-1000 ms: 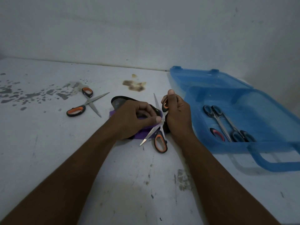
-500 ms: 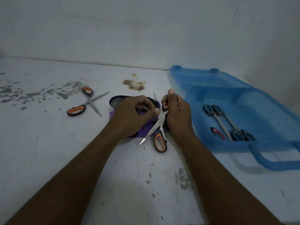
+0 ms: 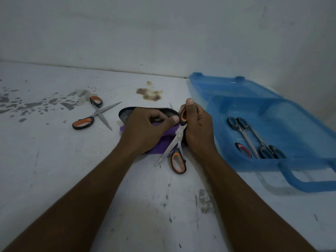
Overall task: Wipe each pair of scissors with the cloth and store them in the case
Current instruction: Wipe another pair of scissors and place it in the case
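My right hand (image 3: 198, 128) grips the upper handle of an orange-and-black pair of scissors (image 3: 177, 142), spread wide with one blade pointing down-left and the other handle hanging low. My left hand (image 3: 145, 130) is closed on a purple cloth (image 3: 163, 142), its thumb pressed near the scissors' handle. A second orange-handled pair (image 3: 94, 113) lies spread on the table at the left. The blue plastic case (image 3: 300, 170) stands open at the right with several dark-handled scissors (image 3: 254, 139) inside.
A dark oval object (image 3: 125, 113) lies behind my left hand, partly hidden. The white table (image 3: 54, 170) is stained, with a brown patch (image 3: 150, 94) near the wall. The case's lid (image 3: 227, 88) leans back toward the corner.
The held scissors' blade has swung and risen slightly across the cloth. My left thumb has slid right toward the handle. Both hands stay in place.
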